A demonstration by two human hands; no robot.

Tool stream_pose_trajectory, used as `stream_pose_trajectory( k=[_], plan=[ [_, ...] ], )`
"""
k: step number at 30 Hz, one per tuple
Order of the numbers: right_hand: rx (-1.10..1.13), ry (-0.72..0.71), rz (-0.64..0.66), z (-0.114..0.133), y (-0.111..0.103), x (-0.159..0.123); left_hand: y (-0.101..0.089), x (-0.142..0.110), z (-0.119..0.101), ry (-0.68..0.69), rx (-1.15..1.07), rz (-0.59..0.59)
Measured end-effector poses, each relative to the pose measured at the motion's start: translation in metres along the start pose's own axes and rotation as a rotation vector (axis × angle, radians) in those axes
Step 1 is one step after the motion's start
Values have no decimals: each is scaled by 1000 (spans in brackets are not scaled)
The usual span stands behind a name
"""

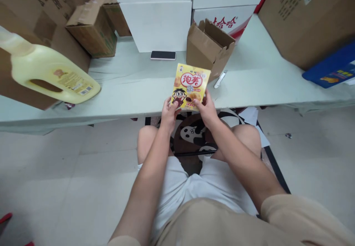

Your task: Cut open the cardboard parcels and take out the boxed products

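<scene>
A small yellow snack box [190, 86] with a red label and a cartoon figure is held upright over the front edge of the pale green table [124, 91]. My left hand [169, 113] grips its lower left corner, fingers closed on it. On the other side, my right hand [206, 109] holds the lower right edge, thumb on the front face. Just behind the snack box stands an open brown cardboard box [208, 48], empty as far as I can see.
A large yellow jug [47, 76] lies on its side at the left. A black phone [163, 55] and a white box cutter [220, 79] rest on the table. Cardboard and white boxes line the back; a blue package [330, 68] sits at the right. A panda rug [191, 133] lies below.
</scene>
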State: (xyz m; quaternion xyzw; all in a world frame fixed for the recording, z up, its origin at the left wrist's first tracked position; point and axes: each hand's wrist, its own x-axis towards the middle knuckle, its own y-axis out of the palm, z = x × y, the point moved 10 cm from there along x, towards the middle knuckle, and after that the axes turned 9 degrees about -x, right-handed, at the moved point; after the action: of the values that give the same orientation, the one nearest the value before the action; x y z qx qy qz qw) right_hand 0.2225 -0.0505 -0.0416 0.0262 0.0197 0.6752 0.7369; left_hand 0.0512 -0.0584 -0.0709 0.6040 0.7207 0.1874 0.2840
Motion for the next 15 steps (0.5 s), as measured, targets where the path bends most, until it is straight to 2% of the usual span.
stream_pose_trajectory(
  k=[3, 6, 8, 12, 15],
  plan=[
    [-77, -115, -13, 32, -10, 29, 19, 23, -40, 79, 154, 106],
    [-165, -313, 23, 81, -4, 60, 67, 41, -91, 346, 435, 359],
    [-219, -421, 63, 118, 8, 73, 95, 47, -123, 515, 551, 447],
    [-300, -585, 69, 189, 26, 76, 129, 51, -176, 723, 629, 432],
    [-369, -683, 44, 221, 31, 69, 141, 48, -194, 804, 648, 404]
  ],
)
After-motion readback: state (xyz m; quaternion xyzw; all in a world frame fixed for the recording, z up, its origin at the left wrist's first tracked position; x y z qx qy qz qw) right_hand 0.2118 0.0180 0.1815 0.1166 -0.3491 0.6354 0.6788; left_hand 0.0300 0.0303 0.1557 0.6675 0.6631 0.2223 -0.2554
